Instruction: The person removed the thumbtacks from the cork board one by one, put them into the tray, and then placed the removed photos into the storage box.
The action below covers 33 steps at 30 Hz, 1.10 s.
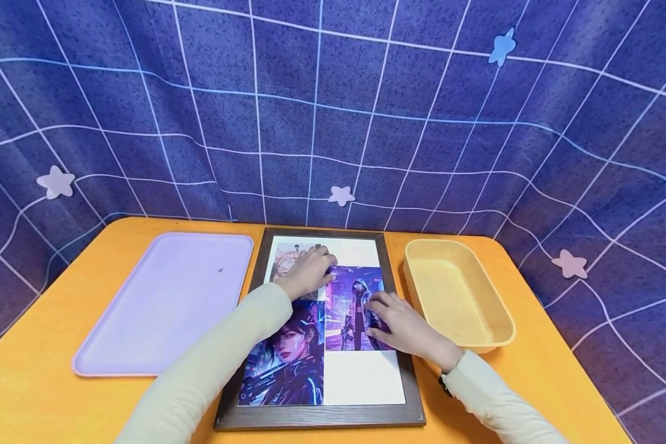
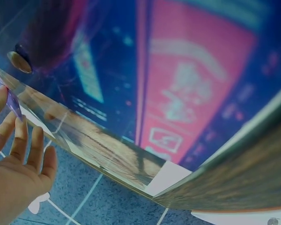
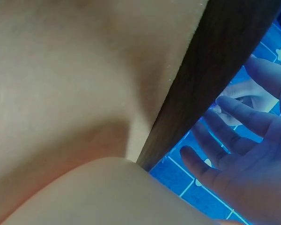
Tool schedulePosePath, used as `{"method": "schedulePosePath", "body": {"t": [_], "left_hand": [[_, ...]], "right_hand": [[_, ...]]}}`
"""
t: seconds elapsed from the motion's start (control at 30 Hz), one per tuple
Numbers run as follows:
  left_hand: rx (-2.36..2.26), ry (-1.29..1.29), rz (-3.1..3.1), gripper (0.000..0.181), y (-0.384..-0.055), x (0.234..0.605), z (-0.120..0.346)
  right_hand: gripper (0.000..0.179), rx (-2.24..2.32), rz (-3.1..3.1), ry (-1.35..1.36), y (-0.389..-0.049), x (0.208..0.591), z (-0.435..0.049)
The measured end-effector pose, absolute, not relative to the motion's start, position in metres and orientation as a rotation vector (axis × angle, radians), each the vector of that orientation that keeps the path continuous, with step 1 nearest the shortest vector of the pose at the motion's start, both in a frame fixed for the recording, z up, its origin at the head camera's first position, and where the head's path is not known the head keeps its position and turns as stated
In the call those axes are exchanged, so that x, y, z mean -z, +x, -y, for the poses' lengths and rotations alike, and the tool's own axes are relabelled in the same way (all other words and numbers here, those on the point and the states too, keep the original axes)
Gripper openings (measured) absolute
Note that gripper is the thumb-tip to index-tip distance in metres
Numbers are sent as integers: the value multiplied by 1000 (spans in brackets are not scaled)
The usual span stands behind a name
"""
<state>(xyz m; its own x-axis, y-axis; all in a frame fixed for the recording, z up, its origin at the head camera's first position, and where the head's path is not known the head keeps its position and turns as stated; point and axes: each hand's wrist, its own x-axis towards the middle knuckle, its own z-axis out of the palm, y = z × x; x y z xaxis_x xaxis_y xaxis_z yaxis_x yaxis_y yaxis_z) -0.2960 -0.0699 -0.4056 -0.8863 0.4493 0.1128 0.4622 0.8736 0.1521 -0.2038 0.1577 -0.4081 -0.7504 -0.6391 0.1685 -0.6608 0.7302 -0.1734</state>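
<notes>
A dark wooden frame (image 1: 322,417) with a white backing (image 1: 363,377) lies on the orange table. Within it, at lower left, is a picture of a face with a gun (image 1: 288,376); a pale picture (image 1: 285,256) at upper left is partly covered by my left hand. A purple picture card of a hooded figure (image 1: 341,302) lies at the right of the frame. My left hand (image 1: 309,271) pinches this card's upper left corner between thumb and fingers, its purple edge (image 2: 13,104) showing. My right hand (image 1: 402,324), fingers spread and slightly bent, touches the card's right side.
A flat lilac tray (image 1: 166,308) lies left of the frame, with a tiny dark speck on it. On the right stands a deep yellow bin (image 1: 449,283). A blue gridded curtain (image 1: 288,123) with star shapes hangs behind the table (image 1: 28,370).
</notes>
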Motion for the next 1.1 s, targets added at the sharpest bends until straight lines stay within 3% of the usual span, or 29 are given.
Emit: {"method": "schedulePosePath", "body": {"t": [1.1], "left_hand": [[260,-708,2984,32,-295,403,70]], "right_hand": [[27,-559,2652,893,-222,361,-205]]}}
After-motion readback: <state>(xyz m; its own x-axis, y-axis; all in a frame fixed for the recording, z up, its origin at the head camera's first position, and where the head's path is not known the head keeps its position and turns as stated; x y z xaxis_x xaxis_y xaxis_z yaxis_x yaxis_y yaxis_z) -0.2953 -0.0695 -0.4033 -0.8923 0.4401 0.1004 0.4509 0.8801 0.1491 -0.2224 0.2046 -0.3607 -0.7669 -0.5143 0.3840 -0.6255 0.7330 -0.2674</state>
